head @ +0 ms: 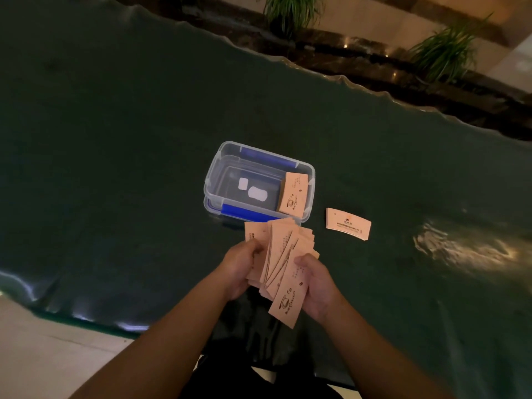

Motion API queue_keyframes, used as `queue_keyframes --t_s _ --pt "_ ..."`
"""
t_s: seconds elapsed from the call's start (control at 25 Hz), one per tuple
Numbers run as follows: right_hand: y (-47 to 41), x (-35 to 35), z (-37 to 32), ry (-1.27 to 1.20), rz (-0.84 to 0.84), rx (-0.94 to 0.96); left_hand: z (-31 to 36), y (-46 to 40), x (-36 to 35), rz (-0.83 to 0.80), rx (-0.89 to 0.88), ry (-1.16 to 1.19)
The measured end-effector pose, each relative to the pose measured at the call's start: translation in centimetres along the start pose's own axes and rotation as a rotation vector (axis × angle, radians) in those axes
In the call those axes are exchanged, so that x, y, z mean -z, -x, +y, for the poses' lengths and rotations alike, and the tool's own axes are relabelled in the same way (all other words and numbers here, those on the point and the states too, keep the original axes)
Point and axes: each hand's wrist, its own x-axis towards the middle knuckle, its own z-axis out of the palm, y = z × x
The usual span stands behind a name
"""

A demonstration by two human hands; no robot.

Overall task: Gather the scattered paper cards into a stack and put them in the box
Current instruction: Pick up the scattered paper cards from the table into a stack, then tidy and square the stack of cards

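Note:
Both of my hands grip a loose, uneven bundle of tan paper cards (280, 263) just in front of the box. My left hand (240, 269) clasps the bundle's left side and my right hand (315, 283) its right side. The cards are fanned and misaligned, with one sticking out toward me. The clear plastic box (214, 174) with blue clips stands open on the table, and a neat stack of cards (292, 195) leans against its right wall. Another small stack of cards (348, 224) lies on the table right of the box.
The dark green table (115, 139) has a wavy far edge, and its near edge runs at the lower left. Potted plants (290, 12) stand beyond it. Two white labels (253, 190) show on the box floor. A bright reflection (466, 246) lies at the right.

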Motion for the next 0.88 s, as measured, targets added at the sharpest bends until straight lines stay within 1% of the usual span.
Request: queue_keyframes --t_s 0.16,0.32,0.48,0.52,0.64,0.72,0.8,0.88 --pt "0.4 3.2 -1.1 -0.009 -0.034 0.017 -0.5 0.3 -4.3 -0.027 -0.055 -0.031" --pt "1.0 7.4 -2.6 0.027 -0.079 0.015 -1.7 0.5 -9.2 0.000 -0.096 -0.107" --pt "1.3 11.3 -3.7 0.007 -0.102 0.019 -2.5 0.8 -14.2 -0.094 -0.156 0.015" --pt "1.4 12.2 -4.1 0.006 -0.118 0.029 -2.7 0.9 -15.4 -0.120 -0.156 0.005" --pt "1.9 14.5 -5.3 0.024 -0.161 0.094 -3.4 1.2 -18.8 -0.165 -0.100 -0.116" --pt "1.9 15.8 -6.2 0.063 -0.166 0.163 -4.0 1.1 -20.3 -0.190 -0.073 -0.150" --pt "1.9 16.8 -7.1 0.142 -0.153 0.223 -4.2 1.1 -21.7 -0.204 -0.096 -0.141" --pt "1.9 17.3 -8.2 0.210 -0.149 0.242 -4.0 0.8 -22.7 -0.195 -0.131 -0.124"
